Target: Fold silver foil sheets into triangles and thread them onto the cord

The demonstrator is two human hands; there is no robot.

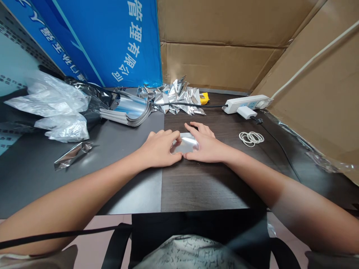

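A small silver foil packet (pixel 189 143) lies on the dark wood tabletop, between my two hands. My left hand (pixel 162 149) grips its left side, thumb in front and index finger bent over the foil. At its right side, my right hand (pixel 206 144) holds it between the thumb at the near edge and the fingers at the far edge. Both thumb tips nearly meet in front. Parts of the packet's sides are hidden under the fingers.
Behind my hands lie a stack of curved silver sheets (pixel 129 108), a heap of crumpled foil packets (pixel 179 97) and a yellow tool (pixel 204 98). Rubber bands (pixel 251 138) and a power strip (pixel 246 102) sit right. Clear plastic bags (pixel 56 104) and another foil packet (pixel 73 155) are left.
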